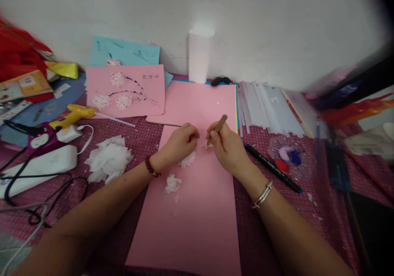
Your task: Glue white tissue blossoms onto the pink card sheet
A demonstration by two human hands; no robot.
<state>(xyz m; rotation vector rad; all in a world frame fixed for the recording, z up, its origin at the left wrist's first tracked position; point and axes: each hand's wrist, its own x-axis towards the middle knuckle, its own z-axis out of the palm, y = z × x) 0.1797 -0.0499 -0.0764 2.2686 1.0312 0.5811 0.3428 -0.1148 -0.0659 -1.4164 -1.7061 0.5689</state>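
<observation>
My right hand point(227, 148) pinches a flat brown stick point(221, 123), its upper end sticking out above the fingers. Below the stick, a small bit of white tissue point(207, 146) shows over the pink paper point(197, 218). To the left, my left hand point(184, 140) has its fingers curled closed; whatever they may hold is hidden. Just under that hand lies a white tissue puff point(187, 159), partly covered by it. Another tissue puff point(172, 183) rests on the pink paper nearer to me.
Left of the paper are a heap of tissue squares point(109, 157), a yellow glue gun point(75, 115) and a white power strip point(43, 170) with cables. A pink flower card point(124, 90) leans behind. On the right lie a black marker point(272, 167) and a clear paint palette point(289, 159).
</observation>
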